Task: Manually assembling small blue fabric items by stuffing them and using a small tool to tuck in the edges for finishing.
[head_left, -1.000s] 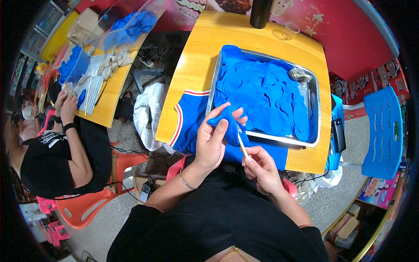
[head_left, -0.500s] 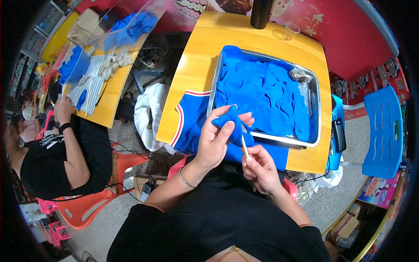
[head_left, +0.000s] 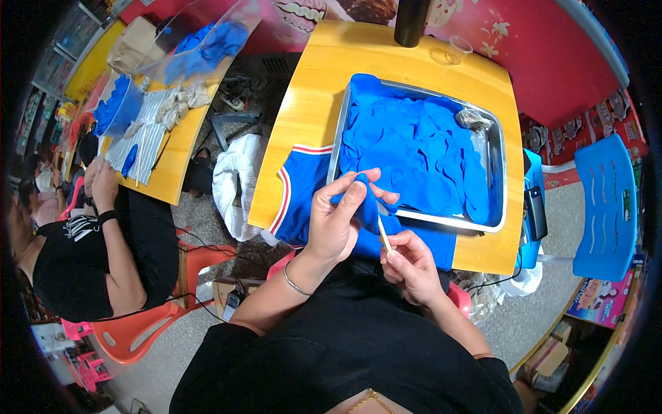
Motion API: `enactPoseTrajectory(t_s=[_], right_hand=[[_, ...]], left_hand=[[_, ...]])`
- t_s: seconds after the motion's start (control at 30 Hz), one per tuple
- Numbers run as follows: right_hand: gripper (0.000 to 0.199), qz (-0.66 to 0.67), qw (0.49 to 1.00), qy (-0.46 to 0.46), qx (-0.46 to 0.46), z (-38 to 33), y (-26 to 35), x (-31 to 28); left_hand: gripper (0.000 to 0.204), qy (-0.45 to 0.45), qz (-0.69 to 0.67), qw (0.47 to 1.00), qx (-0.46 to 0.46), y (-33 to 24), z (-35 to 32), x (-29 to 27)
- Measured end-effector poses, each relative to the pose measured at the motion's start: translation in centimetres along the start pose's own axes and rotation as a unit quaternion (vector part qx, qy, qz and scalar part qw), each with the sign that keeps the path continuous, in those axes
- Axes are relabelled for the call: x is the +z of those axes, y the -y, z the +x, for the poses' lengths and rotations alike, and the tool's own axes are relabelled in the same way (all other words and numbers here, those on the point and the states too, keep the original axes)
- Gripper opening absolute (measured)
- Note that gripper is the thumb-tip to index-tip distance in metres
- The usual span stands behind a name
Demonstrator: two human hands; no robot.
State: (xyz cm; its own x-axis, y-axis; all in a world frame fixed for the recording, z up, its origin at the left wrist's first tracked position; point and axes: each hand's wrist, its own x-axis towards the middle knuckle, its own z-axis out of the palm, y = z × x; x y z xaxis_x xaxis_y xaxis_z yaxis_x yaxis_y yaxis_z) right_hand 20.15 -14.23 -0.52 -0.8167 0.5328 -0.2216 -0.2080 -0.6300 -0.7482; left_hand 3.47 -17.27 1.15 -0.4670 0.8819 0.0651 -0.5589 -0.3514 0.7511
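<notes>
My left hand [head_left: 336, 217] is closed on a small blue fabric piece [head_left: 367, 205], thumb on top and fingers behind it. With thumb and fingers pinched, my right hand [head_left: 412, 266] grips a thin pale stick [head_left: 384, 235]. The stick's upper end meets the blue fabric; its tip is hidden there. Just beyond my hands stands a metal tray [head_left: 502, 186] heaped with blue fabric pieces [head_left: 414, 141]. Under the tray's near left side lies a blue jersey [head_left: 303, 183] with red and white trim, spread on the yellow table [head_left: 314, 76].
A crumpled greyish bundle [head_left: 474, 120] lies in the tray's far right corner. A clear cup [head_left: 458, 50] and a dark cylinder [head_left: 412, 24] stand at the back. Right is a blue chair [head_left: 604, 207]. At left, a co-worker [head_left: 86, 265] sits by another table [head_left: 169, 162] with a blue-filled tub [head_left: 124, 107].
My left thumb has shifted up over the blue fabric, which is now folded differently. The stick stays in my right hand, barely moved. The co-worker's hands have shifted slightly.
</notes>
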Motion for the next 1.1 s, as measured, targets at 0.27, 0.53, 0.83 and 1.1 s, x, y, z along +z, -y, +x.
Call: enactPoseTrajectory(t_s=[0.27, 0.53, 0.83, 1.1], right_hand=[[0.016, -0.246, 0.954, -0.09, -0.142, 0.2, 0.1, 0.4], [0.017, -0.422, 0.881, -0.108, -0.183, 0.3, 2.0, -1.0], [0.023, -0.638, 0.687, -0.099, -0.335, 0.5, 5.4, -2.1], [0.021, -0.634, 0.699, -0.111, -0.31, 0.3, 5.0, -2.0]], left_hand=[[0.025, 0.047, -0.029, 0.997, -0.053, -0.3, -0.1, -1.0], [0.029, 0.016, -0.024, 1.0, -0.004, -0.4, -0.1, -0.7], [0.02, 0.079, 0.07, 0.994, -0.004, -1.7, 0.7, -1.1], [0.019, 0.062, 0.014, 0.997, -0.032, -1.0, 0.7, -1.0]])
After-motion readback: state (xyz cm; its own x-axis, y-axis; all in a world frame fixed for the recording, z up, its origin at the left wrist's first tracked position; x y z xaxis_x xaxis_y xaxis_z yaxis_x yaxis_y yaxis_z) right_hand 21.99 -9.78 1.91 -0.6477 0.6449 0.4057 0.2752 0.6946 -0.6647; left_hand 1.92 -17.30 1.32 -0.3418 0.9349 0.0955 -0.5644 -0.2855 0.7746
